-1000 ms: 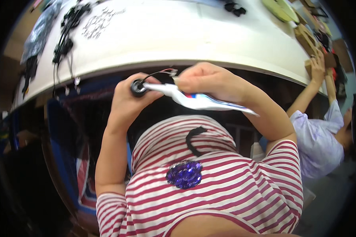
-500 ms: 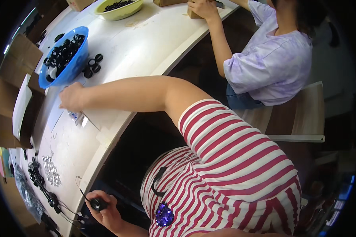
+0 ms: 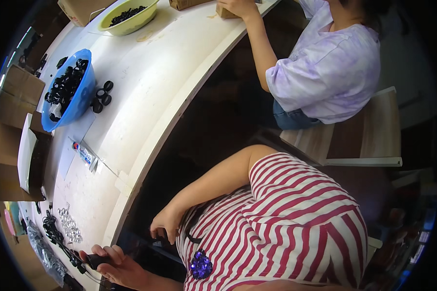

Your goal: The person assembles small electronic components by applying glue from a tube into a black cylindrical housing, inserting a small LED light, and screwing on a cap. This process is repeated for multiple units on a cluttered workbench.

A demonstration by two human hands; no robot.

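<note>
My left hand (image 3: 119,266), at the table's near edge, is closed round a small black cylindrical part (image 3: 97,261). A thin cable runs near it. My right hand (image 3: 166,225) hangs in front of my striped top, off the table, its fingers bent downward and apart. Dark shadow lies below those fingers, and I make out nothing held in them. A white and blue squeeze tube (image 3: 85,156) rests on the table beside a sheet of paper. Several clear lens-like pieces (image 3: 70,227) and black cables (image 3: 53,230) lie beyond my left hand.
A blue bowl (image 3: 85,99) holds black rings; several loose black rings (image 3: 98,103) lie beside it. Farther off stands a yellow bowl (image 3: 131,24) of small black parts. Cardboard boxes (image 3: 19,92) line the left side. A co-worker (image 3: 325,72) sits at the far right.
My right hand has drawn back from the table to the front of my body, uncovering the squeeze tube. My left hand has shifted slightly left and tilted the black part.
</note>
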